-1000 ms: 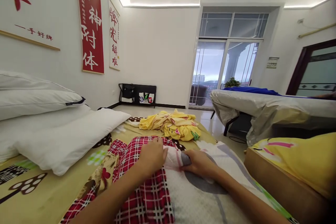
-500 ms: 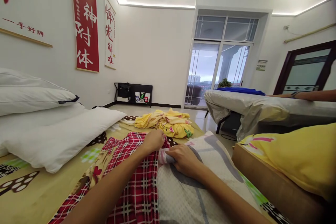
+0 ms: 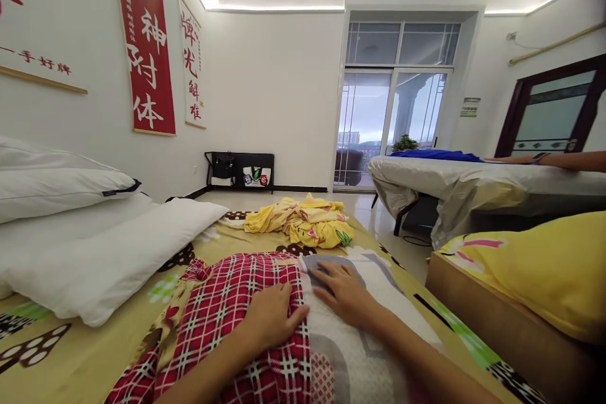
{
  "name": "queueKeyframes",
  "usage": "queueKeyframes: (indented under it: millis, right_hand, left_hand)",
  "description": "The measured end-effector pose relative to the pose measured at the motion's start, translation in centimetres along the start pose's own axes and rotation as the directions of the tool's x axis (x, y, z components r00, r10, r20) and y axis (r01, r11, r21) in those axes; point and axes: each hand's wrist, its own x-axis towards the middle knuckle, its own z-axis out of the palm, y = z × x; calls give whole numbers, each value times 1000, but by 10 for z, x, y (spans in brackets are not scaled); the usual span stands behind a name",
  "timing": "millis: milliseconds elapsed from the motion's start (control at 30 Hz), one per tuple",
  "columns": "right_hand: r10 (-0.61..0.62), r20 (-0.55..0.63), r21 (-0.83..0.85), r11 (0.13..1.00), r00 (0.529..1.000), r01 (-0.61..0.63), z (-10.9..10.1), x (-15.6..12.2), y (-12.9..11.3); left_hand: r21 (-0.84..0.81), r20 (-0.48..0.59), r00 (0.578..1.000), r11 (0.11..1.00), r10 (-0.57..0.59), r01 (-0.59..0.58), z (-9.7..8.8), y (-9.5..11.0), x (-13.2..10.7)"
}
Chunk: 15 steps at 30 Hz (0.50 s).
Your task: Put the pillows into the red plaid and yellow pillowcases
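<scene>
A red plaid cloth [image 3: 222, 303] lies on the bed beside a white and grey patterned cloth [image 3: 402, 309], their edges meeting in the middle. My left hand [image 3: 272, 315] rests on the plaid cloth near that seam, thumb held apart and pointing toward the pale cloth. Its fingertips are partly hidden from view. Flat on the pale cloth, just right of the seam, is my right hand [image 3: 344, 293] with its fingers spread. Beyond both hands sits a crumpled yellow cloth [image 3: 303, 221].
White pillows [image 3: 142, 246] lie at the left on the patterned bed sheet [image 3: 52, 366]. A yellow cloth bundle [image 3: 544, 265] covers a cardboard box [image 3: 478, 303] at right. Behind it, another person's arm [image 3: 572, 161] reaches over a plastic-wrapped mattress [image 3: 426, 170] with blue fabric [image 3: 435, 155].
Both hands have let go of the cloth edges they were pinching. My left hand has come nearer, and my right hand now lies spread. The cloths lie flatter at the far edge.
</scene>
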Motion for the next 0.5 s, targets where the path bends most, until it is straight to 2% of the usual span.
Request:
queueKeyframes:
  millis: [67,133,167,233,300,333,367,433,500]
  right_hand:
    - [-160,-6,-41,986,987,160,6,-33,-8]
    - [-309,-102,-190,939,946,286,17,-66,-19]
    - [-354,-181,-299,909,918,291,24,-80,-24]
    - [-377,-336,-491,852,863,181,39,-100,-32]
    - [-363,-432,-571,819,825,61,53,-105,-36]
    - [-367,-453,-573,818,812,50,59,-103,-37]
    - [-374,-457,-559,826,807,66,63,-99,-37]
    - [-403,-450,-507,850,797,144,66,-86,-34]
    - [-428,-434,-445,867,793,224,60,-72,-30]
  left_hand:
    - [17,-12,1000,1000,19,-18,8,-5,-7]
    - [4,-97,994,999,52,-52,12,-4,-10]
    - [4,-144,984,995,103,-104,14,-2,-12]
    - [42,-203,940,962,273,-270,17,5,-18]
    - [92,-175,898,915,403,-392,23,13,-29]
    - [113,-138,904,913,405,-392,26,16,-35]
    - [132,-100,927,928,361,-348,30,19,-43]
    - [176,-22,977,963,213,-206,38,22,-56]
    - [206,55,989,968,134,-143,42,22,-63]
